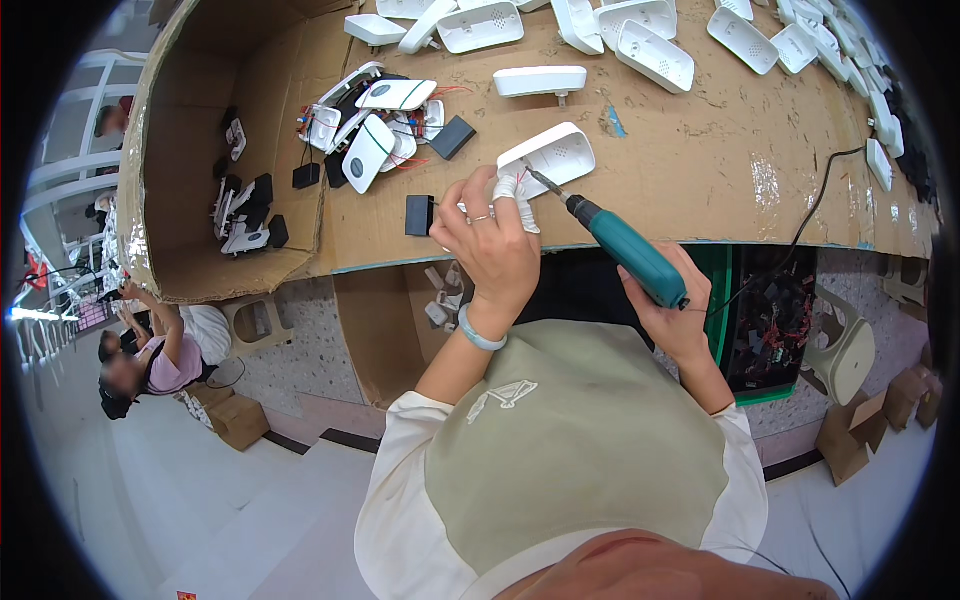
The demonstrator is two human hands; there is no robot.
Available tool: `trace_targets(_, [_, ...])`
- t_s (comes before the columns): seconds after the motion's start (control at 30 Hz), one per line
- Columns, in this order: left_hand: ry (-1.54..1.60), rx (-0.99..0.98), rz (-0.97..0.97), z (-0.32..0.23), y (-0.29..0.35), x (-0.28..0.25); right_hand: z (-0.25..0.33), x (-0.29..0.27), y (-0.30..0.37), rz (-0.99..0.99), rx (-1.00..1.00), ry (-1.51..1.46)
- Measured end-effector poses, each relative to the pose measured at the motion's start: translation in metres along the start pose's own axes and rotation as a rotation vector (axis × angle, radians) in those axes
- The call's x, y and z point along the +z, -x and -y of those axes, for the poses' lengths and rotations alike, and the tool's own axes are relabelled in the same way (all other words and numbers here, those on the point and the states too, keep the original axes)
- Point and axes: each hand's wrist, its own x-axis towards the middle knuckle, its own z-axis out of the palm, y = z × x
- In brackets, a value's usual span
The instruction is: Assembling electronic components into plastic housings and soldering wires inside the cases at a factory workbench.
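Note:
My right hand (672,300) is closed round a teal electric screwdriver (637,257) with a black nose. The screwdriver's bit reaches down to the left, into the near end of a white plastic housing (562,152) lying open side up. My left hand (494,240) is closed on the near left edge of this housing, right beside the bit. White wrapping covers one of its fingers, and a ring sits on another. The fingertips partly hide the bit's tip and whatever is under it. Just left of my left hand lies a small black box (419,215).
White device parts with red wires (372,140) are heaped on the cardboard-covered table (700,180). Several white housings (655,57) lie along the back. A cardboard box (285,60) with parts stands left. A black cable (815,190) crosses the right side. A green-edged crate (722,330) stands below right.

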Motion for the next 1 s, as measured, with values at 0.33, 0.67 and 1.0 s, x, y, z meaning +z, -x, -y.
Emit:
trace_targets(0.33, [0.018, -0.003, 0.015, 0.001, 0.0007, -0.0011, -0.0015, 0.0012, -0.0026, 0.011, 0.004, 0.001])
trace_targets(0.67, [0.008, -0.011, 0.032, 0.0005, -0.0002, 0.0001, 0.001, -0.0012, -0.0043, 0.041, 0.067, 0.007])
trace_targets(1.0, [-0.001, -0.008, 0.014, 0.0003, 0.0026, 0.0001, 0.0049, -0.0055, -0.0034, 0.082, 0.087, 0.063])
